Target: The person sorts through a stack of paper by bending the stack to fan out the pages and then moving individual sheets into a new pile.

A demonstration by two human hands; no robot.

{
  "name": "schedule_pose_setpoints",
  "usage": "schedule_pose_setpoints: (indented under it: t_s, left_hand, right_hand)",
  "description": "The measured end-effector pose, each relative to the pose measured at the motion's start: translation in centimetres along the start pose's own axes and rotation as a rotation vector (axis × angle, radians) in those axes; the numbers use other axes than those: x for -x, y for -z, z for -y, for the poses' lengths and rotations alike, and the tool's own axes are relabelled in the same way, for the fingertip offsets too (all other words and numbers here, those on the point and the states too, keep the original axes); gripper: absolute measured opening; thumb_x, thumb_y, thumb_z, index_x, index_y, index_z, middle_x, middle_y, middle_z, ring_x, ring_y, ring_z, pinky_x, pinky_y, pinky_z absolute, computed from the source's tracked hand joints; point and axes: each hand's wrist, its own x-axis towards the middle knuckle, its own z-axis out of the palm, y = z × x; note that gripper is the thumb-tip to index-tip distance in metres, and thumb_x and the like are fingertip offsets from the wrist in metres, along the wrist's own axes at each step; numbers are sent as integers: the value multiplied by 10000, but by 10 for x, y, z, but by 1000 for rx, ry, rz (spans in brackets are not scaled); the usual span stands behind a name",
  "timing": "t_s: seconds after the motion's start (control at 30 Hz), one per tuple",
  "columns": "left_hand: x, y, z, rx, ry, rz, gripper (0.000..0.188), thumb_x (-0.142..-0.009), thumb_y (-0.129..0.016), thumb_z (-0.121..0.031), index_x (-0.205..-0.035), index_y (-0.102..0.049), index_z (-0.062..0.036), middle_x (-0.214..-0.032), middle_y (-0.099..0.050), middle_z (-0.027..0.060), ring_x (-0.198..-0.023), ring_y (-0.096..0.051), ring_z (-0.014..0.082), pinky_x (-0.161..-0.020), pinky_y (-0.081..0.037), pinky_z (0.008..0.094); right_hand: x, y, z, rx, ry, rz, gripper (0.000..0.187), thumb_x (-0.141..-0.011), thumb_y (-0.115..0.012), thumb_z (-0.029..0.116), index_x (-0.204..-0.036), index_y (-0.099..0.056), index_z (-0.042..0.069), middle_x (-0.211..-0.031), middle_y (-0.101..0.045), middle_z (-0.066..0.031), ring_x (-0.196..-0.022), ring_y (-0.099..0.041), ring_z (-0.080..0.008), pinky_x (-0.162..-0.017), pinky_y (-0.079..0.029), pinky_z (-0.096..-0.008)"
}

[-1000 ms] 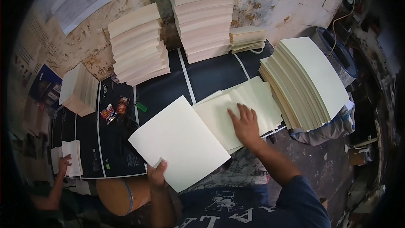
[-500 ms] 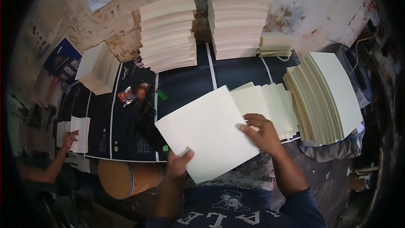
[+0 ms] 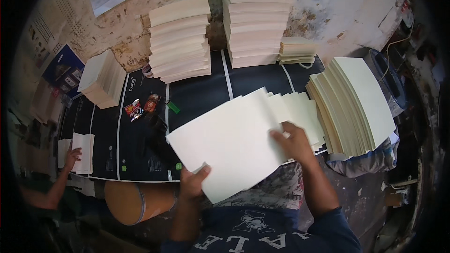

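A small batch of cream paper sheets (image 3: pixel 225 145) is tilted in front of me above the table's near edge. My left hand (image 3: pixel 194 182) is closed on its lower left edge, thumb on top. At the right edge, my right hand (image 3: pixel 297 143) pinches the sheets between thumb and fingers, slightly blurred; the fingers beneath are partly hidden. Just beyond that hand, fanned paper sheets (image 3: pixel 300 107) lie on the table, partly covered by the held batch. A tall, leaning paper stack (image 3: pixel 361 103) stands to their right.
On the black-covered table (image 3: pixel 192 98) lie snack packets (image 3: pixel 134 110) and a green block (image 3: pixel 173 107). Tall paper stacks (image 3: pixel 260 18) line the wall. At far left, another person's hand (image 3: pixel 72 157) touches folded paper (image 3: pixel 83 152). A brown drum (image 3: pixel 126 201) stands below the table edge.
The batch has tilted slightly and its upper corner has shifted right. My right hand has moved slightly along its right edge. The whole view has shifted a little.
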Motion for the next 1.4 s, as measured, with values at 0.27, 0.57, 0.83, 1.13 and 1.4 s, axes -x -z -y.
schedule_pose_setpoints:
  t_s: [0.27, 0.57, 0.83, 1.13, 1.4]
  left_hand:
    - [-4, -5, 4, 21, -6, 68, 434, -877, -607, -45, -1288, -487, 33, -1171, -622, 141, -1038, -633, 234, -899, -510, 385]
    - [-7, -5, 2, 39, -8, 75, 419, -887, -628, -69, -1274, -502, 30, -1148, -628, 129, -1018, -632, 219, -865, -514, 366]
    - [-5, 1, -9, 75, 8, 45, 429, -877, -631, -60, -1273, -495, 32, -1131, -631, 131, -1039, -622, 227, -886, -509, 368]
    - [-4, 8, 12, -102, -7, -6, 491, -898, -584, -45, -1357, -428, 25, -1237, -586, 157, -1129, -593, 268, -955, -490, 410]
    - [-3, 2, 10, 16, -4, 48, 435, -878, -629, -72, -1282, -498, 25, -1154, -623, 130, -1032, -624, 224, -889, -501, 365]
  right_hand:
    - [4, -14, -11, 48, 400, -77, 423, -841, -733, 362, -955, -713, -45, -1223, -625, -202, -1216, -530, -370, -1031, -422, -418]
    - [-5, -5, -29, -42, 304, -25, 420, -874, -698, 354, -976, -684, -54, -1182, -644, -197, -1166, -569, -314, -1002, -436, -394]
    - [-38, 15, -69, 382, -58, -156, 431, -825, -745, 356, -982, -687, -42, -1080, -667, -209, -1026, -623, -360, -859, -499, -429]
    - [-8, -19, -24, -145, 64, -66, 475, -861, -712, 380, -1028, -673, -63, -1115, -648, -246, -1075, -603, -386, -942, -470, -428]
    - [7, -29, -4, 73, 390, 6, 367, -816, -766, 351, -929, -730, 4, -1209, -636, -193, -1210, -534, -367, -1029, -416, -434]
